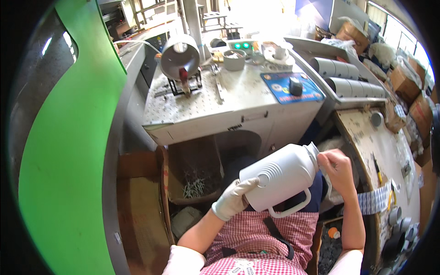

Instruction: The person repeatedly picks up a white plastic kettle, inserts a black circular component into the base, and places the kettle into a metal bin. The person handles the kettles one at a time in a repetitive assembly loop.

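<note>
A pale grey plastic jug body (pixel 280 177), with a side handle and ribbed rings on its wall, lies tilted over my lap. Its neck points up to the right. My left hand (pixel 235 199), in a whitish work glove, grips the jug at its base end. Bare and curled, my right hand (pixel 337 168) is at the rim of the neck (pixel 312 154), thumb and fingertips together. Whether those fingers pinch the rim or a small piece there cannot be made out.
Ahead stands a workbench (pixel 247 120) with a grey cylinder (pixel 180 56) on a stand and a blue control panel (pixel 292 87). A cardboard box (pixel 192 199) holds thin scraps. On the right-hand table (pixel 395 151) lies a yellow-handled tool (pixel 377 168). A green machine panel (pixel 68 154) rises at left.
</note>
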Demonstrator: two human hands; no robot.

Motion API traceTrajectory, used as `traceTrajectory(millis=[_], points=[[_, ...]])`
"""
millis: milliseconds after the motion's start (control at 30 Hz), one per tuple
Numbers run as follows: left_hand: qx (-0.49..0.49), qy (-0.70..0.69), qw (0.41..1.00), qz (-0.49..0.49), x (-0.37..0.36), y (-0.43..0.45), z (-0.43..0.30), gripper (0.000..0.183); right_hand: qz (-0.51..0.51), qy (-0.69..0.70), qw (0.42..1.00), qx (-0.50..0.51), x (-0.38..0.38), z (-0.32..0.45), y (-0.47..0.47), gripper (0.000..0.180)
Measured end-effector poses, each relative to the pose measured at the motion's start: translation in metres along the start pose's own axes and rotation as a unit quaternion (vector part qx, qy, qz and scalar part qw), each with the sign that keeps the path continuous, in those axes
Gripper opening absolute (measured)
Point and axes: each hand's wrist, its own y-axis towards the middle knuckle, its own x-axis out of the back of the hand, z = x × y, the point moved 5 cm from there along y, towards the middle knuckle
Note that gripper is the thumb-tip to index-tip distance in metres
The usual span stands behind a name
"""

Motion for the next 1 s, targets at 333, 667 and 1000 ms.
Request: traceTrajectory(millis=[333, 667, 1000], points=[[0.039, -0.085, 0.985, 0.147, 0.062, 0.060, 0.056, 0.072, 0.068, -0.049, 0.987, 0.137, -0.140, 0.117, 0.244, 0.058], [0.101, -0.045, 0.983, 0.148, 0.073, 0.059, 0.066, 0.069, 0.098, -0.143, 0.975, 0.137, -0.277, 0.188, 0.386, 0.030], [0.112, -0.012, 0.991, 0.067, 0.075, 0.050, 0.049, 0.083, -0.044, -0.067, 0.993, 0.091, -0.147, 0.066, 0.417, 0.014]])
